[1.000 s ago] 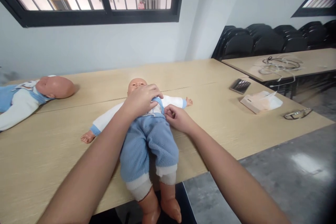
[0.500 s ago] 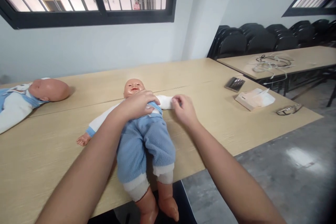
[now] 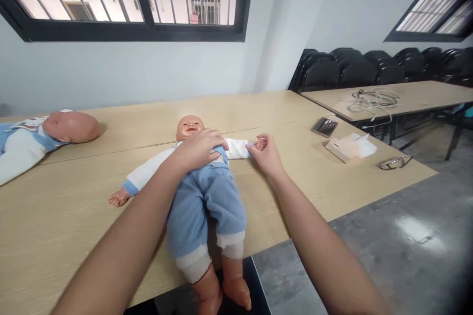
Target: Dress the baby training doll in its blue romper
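Observation:
A baby doll [image 3: 207,187] in a white top and blue trousers lies on its back, its bare feet past the table's front edge. My left hand [image 3: 203,150] lies across its chest, the fingers bent over the side near the blue fabric of the top. Out to the right, my right hand [image 3: 266,155] closes on the end of the doll's stretched arm, with thumb and fingers at the blue cuff [image 3: 250,148] and the small doll hand [image 3: 260,143]. The doll's other arm [image 3: 144,172] lies out to the left, partly behind my left forearm.
Another doll [image 3: 76,126] lies at the left of the wooden table [image 3: 74,226]. Toward the right are a phone [image 3: 324,127], a tissue box [image 3: 342,150] and glasses [image 3: 395,162]. Cables [image 3: 373,100] lie on a further table, before stacked black chairs [image 3: 321,71].
My right hand has shifted slightly outward along the doll's arm, and the blue cuff and doll hand now show at the sleeve end. My left hand stays on the chest. The view has tilted slightly.

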The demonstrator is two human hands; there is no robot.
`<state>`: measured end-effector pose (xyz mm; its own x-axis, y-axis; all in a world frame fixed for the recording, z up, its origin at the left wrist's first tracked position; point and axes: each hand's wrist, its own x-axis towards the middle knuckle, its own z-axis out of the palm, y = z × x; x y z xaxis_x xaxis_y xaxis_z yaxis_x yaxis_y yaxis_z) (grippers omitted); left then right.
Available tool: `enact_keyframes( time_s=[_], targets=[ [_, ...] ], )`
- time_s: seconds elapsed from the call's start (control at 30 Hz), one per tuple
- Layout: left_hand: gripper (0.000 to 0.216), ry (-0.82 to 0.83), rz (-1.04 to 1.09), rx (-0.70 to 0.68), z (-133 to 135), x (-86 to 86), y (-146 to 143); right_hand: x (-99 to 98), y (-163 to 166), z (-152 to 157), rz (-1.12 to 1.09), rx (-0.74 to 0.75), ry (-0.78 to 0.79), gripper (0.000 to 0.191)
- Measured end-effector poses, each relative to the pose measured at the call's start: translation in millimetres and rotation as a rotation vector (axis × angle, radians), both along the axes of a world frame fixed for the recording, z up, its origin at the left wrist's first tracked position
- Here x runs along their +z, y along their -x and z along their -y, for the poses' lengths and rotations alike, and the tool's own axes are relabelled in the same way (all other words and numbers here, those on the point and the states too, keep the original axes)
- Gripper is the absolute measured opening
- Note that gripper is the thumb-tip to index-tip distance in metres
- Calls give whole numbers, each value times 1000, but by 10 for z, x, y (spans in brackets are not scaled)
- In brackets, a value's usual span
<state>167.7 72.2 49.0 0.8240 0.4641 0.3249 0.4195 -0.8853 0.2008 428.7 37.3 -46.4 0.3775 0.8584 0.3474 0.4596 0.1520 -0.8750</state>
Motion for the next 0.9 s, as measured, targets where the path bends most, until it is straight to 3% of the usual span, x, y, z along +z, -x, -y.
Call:
enact_keyframes(
  time_s=[0.13, 0.2, 0.33, 0.47, 0.6, 0.77, 0.9],
  targets=[
    [19, -2, 99, 19, 23, 43, -21, 128, 339, -1, -222, -40, -303, 76],
    [12, -45, 141, 34, 23, 69, -18, 204, 489, -36, -193, 33, -411, 69],
    [6, -140, 185, 38, 20, 114, 17, 279, 634, -129, 201, 207, -511, 36],
    [6, -174, 221, 85, 30, 150, 58, 228, 668, -101, 386, 486, -457, 32],
    [6, -141, 275, 154, 3, 129, 62, 207, 693, 24, 265, 677, -395, 29],
    [13, -191, 253, 153, -127, -5, 76, 191, 716, 50, -155, 688, -259, 26],
    [21, -168, 128, 55, -194, -55, 139, 132, 716, 13, -258, 650, -198, 30]
  ],
)
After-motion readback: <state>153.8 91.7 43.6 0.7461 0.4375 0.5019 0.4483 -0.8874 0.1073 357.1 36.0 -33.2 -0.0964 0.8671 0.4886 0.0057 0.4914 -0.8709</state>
